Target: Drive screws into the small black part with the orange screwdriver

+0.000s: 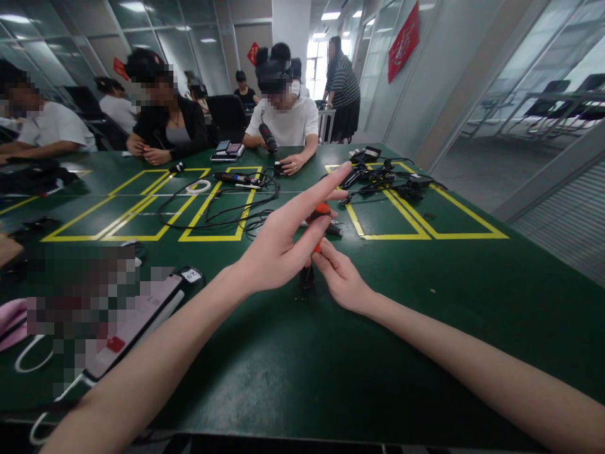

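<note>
I see my left hand (276, 246) pinching the orange top of a small orange-and-black upright tool (317, 234) standing on the green table (378, 353), forefinger stretched out, while my right hand (341, 277) grips its lower part just beside, nearer me than the tangled black cables (227, 205).

On the table (425, 328), a small screwdriver (317, 234) stands between both hands, with a cable tangle (227, 205) behind it to the left and adapters (382, 180) behind it to the right.
</note>
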Demonstrator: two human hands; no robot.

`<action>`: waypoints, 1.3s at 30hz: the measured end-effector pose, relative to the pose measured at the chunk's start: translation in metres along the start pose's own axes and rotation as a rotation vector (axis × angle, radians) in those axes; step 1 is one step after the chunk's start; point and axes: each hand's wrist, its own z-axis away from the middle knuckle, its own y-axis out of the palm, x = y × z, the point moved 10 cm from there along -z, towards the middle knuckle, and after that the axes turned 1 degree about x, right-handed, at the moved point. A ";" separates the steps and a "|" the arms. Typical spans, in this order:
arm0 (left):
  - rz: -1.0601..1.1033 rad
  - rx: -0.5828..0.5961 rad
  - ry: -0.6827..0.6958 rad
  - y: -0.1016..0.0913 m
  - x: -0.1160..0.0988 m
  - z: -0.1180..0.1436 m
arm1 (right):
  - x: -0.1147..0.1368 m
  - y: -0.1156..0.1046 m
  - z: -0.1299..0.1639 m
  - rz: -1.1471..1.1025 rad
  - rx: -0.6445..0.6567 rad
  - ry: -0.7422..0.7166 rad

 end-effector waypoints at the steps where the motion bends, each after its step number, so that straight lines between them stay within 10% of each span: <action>1: -0.023 0.009 0.014 -0.001 -0.002 -0.003 | 0.000 0.000 0.000 -0.001 -0.002 0.002; 9: -0.160 -0.004 -0.045 -0.014 0.000 -0.011 | -0.007 0.003 0.005 -0.046 0.077 0.047; 26: -0.398 0.395 -0.070 0.018 0.000 -0.034 | -0.016 0.002 0.000 0.064 0.319 0.077; 39: -0.522 0.351 0.000 0.024 -0.007 -0.024 | -0.020 0.001 0.002 0.184 0.328 0.101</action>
